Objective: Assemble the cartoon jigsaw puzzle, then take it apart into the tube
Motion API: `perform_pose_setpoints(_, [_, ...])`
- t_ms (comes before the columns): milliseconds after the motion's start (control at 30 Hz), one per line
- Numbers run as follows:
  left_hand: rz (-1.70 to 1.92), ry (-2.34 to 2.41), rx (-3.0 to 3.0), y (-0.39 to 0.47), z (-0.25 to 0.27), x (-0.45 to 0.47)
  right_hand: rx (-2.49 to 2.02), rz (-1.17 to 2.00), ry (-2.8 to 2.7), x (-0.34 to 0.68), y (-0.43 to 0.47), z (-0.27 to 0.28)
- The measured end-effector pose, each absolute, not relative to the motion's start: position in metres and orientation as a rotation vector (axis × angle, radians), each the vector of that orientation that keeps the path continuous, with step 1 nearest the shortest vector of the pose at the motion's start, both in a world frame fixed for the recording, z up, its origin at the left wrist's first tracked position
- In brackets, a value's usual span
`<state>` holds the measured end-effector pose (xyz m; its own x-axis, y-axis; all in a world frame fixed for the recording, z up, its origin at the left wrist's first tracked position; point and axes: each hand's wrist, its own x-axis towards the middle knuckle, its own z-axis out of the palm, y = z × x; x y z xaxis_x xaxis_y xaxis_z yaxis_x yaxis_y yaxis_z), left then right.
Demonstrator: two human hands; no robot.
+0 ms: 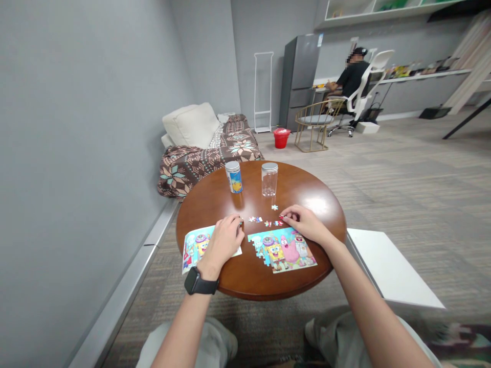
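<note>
A partly assembled jigsaw puzzle [286, 250] of bright cartoon figures lies on the round wooden table [245, 281], its left edge ragged. Left of it is a matching picture sheet [192, 250], partly covered by my left hand [227, 236]. The fingers of that hand are bent together at a small puzzle piece, mostly hidden. Above the puzzle's upper edge, my right hand [303, 221] pinches a small reddish puzzle piece [282, 217] between thumb and finger. Several loose pieces [255, 219] lie in a row between the hands, with a single piece [274, 207] farther back.
Toward the table's far side stand a printed jar [234, 178] and a clear jar [269, 180], both with metal lids. A white board [395, 266] sits low at the right. Beyond are a covered sofa [210, 158], a red bucket [281, 138] and a seated person [351, 76].
</note>
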<state>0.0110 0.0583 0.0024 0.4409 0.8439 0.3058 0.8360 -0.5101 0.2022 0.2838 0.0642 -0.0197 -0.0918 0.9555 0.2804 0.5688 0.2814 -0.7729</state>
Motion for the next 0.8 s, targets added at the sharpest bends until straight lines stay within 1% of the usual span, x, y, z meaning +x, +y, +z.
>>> perform_pose_setpoints(333, [0.573,1.507,2.659,0.0597,0.0012,0.0096,-1.353,0.835,-1.624,0.2848,0.0639,-0.0200])
perform_pose_setpoints(800, [0.586,1.493,2.657,0.0613,-0.0005,0.0069,-1.326,0.827,-1.669,0.2854,0.0634,-0.0202])
